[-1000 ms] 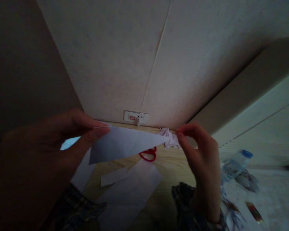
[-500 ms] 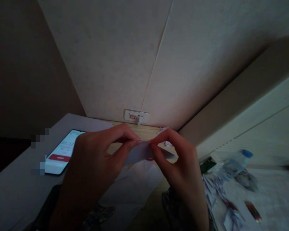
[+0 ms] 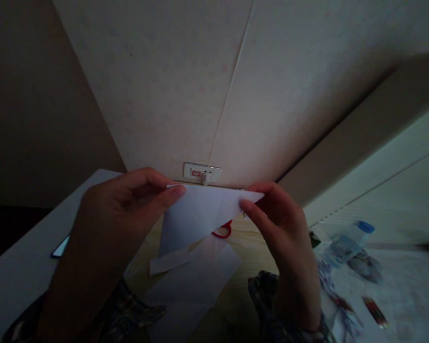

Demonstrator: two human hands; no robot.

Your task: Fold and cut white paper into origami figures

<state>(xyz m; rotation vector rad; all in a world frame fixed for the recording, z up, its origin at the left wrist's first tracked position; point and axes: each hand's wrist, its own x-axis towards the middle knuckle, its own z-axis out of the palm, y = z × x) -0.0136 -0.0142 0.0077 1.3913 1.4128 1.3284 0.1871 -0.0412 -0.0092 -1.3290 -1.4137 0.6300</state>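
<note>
A folded white sheet of paper (image 3: 196,209), narrowing to a point on the right, is held up between both hands. My left hand (image 3: 124,205) pinches its upper left corner, thumb in front. My right hand (image 3: 282,228) grips near the pointed end, its thumb on the front face and its fingers behind. Below the held paper, the red handle of scissors (image 3: 222,232) shows; their blades are hidden. A small paper strip (image 3: 169,262) lies over a larger white sheet (image 3: 196,295) on the wooden tabletop (image 3: 248,259).
A wall socket (image 3: 202,173) with a plug sits straight ahead. At left, a phone (image 3: 60,247) lies on a pale surface, mostly behind my left hand. To the right are a plastic bottle (image 3: 352,240) with a blue cap, paper scraps (image 3: 343,309) and a small colourful pack (image 3: 374,312).
Both hands came together on the paper's upper edge, then moved apart again. The paper's broad face now faces me, and my right hand has shifted from its tip to a grip behind it.
</note>
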